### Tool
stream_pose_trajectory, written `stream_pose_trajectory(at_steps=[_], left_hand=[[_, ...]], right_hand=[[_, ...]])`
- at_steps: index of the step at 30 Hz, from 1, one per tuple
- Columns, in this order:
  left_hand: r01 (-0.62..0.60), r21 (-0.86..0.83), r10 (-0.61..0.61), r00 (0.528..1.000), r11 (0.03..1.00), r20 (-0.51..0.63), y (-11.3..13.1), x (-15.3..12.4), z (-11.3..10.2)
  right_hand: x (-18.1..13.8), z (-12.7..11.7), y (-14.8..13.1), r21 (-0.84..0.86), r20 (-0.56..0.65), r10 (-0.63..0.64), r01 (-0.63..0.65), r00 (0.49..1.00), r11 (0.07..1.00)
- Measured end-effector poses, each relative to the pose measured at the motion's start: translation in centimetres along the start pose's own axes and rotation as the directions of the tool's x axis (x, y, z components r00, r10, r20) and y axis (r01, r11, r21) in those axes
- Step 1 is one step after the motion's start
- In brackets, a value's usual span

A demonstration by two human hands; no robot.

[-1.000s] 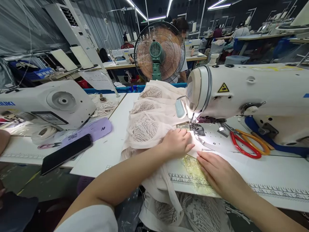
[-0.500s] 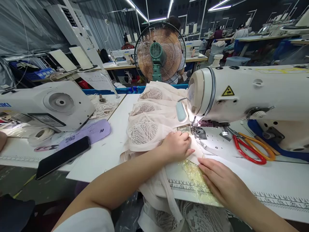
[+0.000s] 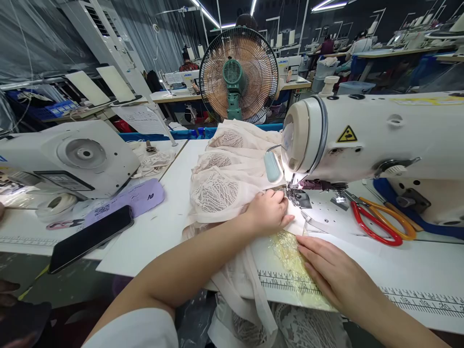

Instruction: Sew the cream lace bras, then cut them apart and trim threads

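Sewing machine [image 3: 380,140] cut off at right edge. Left hand [image 3: 270,212] covers fabric [image 3: 217,193] edge. Fan [image 3: 239,72] hides person [image 3: 246,20] behind.

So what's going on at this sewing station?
A person is at a white sewing machine with both bare hands on the work. The left hand lies on beige lace fabric right beside the presser foot. The right hand lies flat, fingertips on a yellowish lace strip that runs up toward the foot. Red and orange scissors lie on the machine bed, and a phone lies on the table to the left.
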State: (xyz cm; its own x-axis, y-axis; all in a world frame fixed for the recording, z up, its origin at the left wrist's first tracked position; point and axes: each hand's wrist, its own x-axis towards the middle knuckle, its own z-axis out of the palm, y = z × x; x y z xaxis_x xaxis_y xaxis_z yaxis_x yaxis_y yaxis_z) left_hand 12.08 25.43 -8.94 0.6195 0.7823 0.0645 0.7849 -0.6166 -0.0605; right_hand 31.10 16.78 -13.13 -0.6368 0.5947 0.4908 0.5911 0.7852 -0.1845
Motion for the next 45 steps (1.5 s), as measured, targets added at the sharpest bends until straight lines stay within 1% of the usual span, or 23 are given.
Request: stream_pose_trajectory(at_steps=[8, 15, 18, 20, 23, 25, 26, 29, 31, 35, 37, 40, 42, 45], left_hand=[[-0.001, -0.021, 0.001, 1.000, 1.000, 0.002, -0.1, -0.1, 0.3], [-0.045, 0.010, 0.045, 0.999, 0.999, -0.004, -1.5, 0.8, 0.7], [-0.077, 0.040, 0.077, 0.997, 0.996, -0.019, -2.1, 1.2, 0.7], [-0.107, 0.075, 0.111, 0.992, 0.991, -0.059, -2.2, 1.3, 0.6], [-0.207, 0.133, 0.223, 0.969, 0.969, -0.111, -1.4, 0.5, 0.4], [-0.263, 0.129, 0.276, 0.956, 0.956, -0.101, -0.5, -0.5, 0.3], [-0.263, 0.117, 0.274, 0.958, 0.958, -0.086, 0.0, -1.0, 0.2], [-0.188, 0.097, 0.192, 0.980, 0.977, -0.042, 1.1, -2.6, 0.1], [-0.179, 0.098, 0.182, 0.983, 0.979, -0.030, 1.3, -3.1, 0.1], [-0.189, 0.036, 0.190, 0.982, 0.981, -0.018, 0.8, -3.3, -0.1], [-0.175, -0.015, 0.176, 0.984, 0.984, 0.021, 0.5, -3.2, -0.1], [-0.199, -0.073, 0.204, 0.976, 0.977, 0.077, -0.1, -3.2, -0.1], [-0.229, -0.085, 0.236, 0.969, 0.970, 0.079, -0.4, -3.1, -0.2], [-0.282, -0.085, 0.286, 0.957, 0.956, 0.046, -1.1, -2.7, -0.2]], right_hand=[[0.0, 0.1, -0.1, -0.046, 0.004, -0.012, 0.012, 1.000, 0.999], [-0.1, 0.1, 0.1, -0.048, 0.026, 0.012, -0.011, 1.000, 0.999], [0.0, 0.0, 0.0, -0.040, 0.017, 0.007, -0.006, 1.000, 0.999], [0.0, 0.0, 0.0, -0.030, 0.014, 0.018, -0.018, 1.000, 0.999], [0.0, 0.0, 0.1, -0.018, 0.021, 0.035, -0.034, 0.999, 0.999], [-0.1, 0.1, 0.1, -0.015, 0.019, 0.040, -0.040, 0.999, 0.999], [-0.1, 0.1, 0.1, -0.016, 0.019, 0.043, -0.043, 0.999, 0.999], [-0.2, 0.2, 0.2, -0.022, 0.031, 0.043, -0.043, 0.999, 0.999], [-0.2, 0.1, 0.2, -0.024, 0.044, 0.043, -0.042, 0.998, 0.999], [-0.1, 0.0, 0.1, -0.009, 0.044, 0.059, -0.058, 0.997, 0.998], [0.0, -0.1, 0.0, -0.001, 0.046, 0.060, -0.060, 0.997, 0.998], [0.0, 0.0, 0.1, 0.003, 0.053, 0.066, -0.066, 0.996, 0.998], [0.0, 0.0, 0.1, 0.002, 0.056, 0.069, -0.069, 0.996, 0.998], [0.0, 0.0, 0.2, -0.008, 0.068, 0.058, -0.058, 0.996, 0.998]])
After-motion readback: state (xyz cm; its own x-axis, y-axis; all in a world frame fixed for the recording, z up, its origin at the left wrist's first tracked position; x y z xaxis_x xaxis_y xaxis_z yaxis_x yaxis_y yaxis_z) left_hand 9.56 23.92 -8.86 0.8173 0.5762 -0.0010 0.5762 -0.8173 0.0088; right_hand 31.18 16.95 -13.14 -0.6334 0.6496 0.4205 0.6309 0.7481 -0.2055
